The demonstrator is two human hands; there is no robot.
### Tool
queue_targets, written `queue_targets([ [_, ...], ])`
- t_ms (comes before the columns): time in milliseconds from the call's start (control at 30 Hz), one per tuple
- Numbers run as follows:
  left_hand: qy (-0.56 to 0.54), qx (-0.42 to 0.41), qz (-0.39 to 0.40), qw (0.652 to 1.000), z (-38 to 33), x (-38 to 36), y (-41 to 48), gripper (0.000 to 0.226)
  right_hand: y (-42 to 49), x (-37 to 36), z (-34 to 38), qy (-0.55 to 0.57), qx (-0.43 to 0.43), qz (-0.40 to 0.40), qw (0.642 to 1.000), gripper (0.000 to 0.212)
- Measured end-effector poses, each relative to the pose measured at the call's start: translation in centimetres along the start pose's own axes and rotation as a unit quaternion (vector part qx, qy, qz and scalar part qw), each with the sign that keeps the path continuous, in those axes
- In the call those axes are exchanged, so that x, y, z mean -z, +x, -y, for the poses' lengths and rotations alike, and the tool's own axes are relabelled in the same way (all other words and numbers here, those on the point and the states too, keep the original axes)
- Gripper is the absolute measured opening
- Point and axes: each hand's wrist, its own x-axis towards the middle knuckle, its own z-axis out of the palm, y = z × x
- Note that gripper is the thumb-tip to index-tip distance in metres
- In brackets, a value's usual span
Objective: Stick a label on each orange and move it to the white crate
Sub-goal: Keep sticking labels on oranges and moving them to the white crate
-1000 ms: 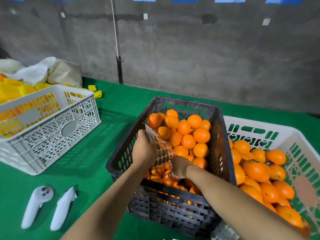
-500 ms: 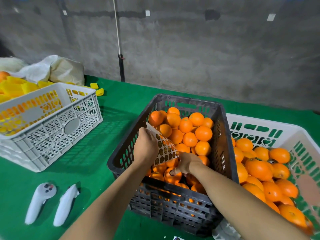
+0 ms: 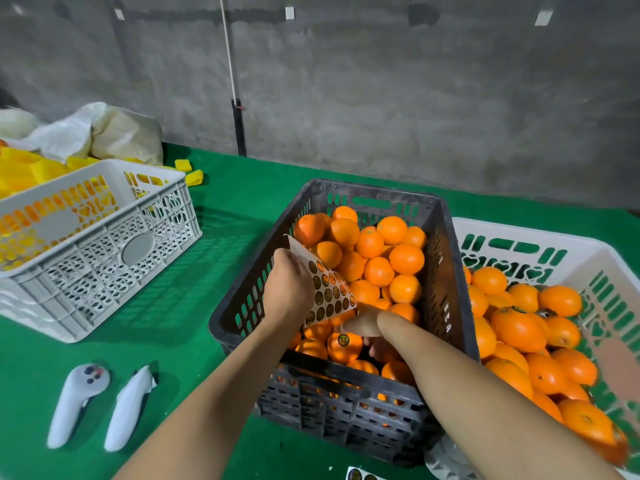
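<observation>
A person's left hand (image 3: pixel 289 289) reaches over the near left rim of a black crate (image 3: pixel 446 278) heaped with oranges (image 3: pixel 407 258), its grip clamped on a sheet of round labels (image 3: pixel 330 289). The right hand (image 3: pixel 367 327) dips into the black crate's near end beside a labelled orange (image 3: pixel 344 348); whether its grip is closed on any fruit cannot be told. Just right of the black crate, a white crate (image 3: pixel 519 231) holds more fruit on the green surface (image 3: pixel 214 258).

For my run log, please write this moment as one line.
left hand: holds sticker sheet | right hand: in black crate beside labelled orange, grip unclear | right white crate: holds oranges
</observation>
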Motion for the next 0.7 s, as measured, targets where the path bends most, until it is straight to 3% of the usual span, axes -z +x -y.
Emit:
queue_targets([
  [133, -0.008, -0.001, -0.001, 1.0, 0.1, -0.1, 0.2, 0.021, 1.1, -0.6, 0.1, -0.141, 0.044, -0.025, 0.989, 0.071],
  [333, -0.014, -0.004, -0.007, 1.0, 0.4, -0.1, 0.3, 0.019, 2.5, -1.8, 0.8, -0.225, 0.033, -0.037, 0.973, 0.086],
  [467, -0.012, -0.013, -0.016, 1.0, 0.3, -0.4, 0.3, 0.018, 2.9, -2.0, 0.8, -0.226, 0.04, -0.068, 0.971, 0.074],
  [633, -0.02, -0.017, -0.082, 0.996, 0.5, -0.1, 0.8, 0.022, 1.6, -1.2, 1.1, -0.247, 0.044, -0.083, 0.964, 0.076],
  [700, -0.018, -0.017, -0.096, 0.995, 0.6, 0.1, 0.8, 0.022, 1.2, -0.9, 1.0, -0.236, 0.047, -0.086, 0.967, 0.053],
])
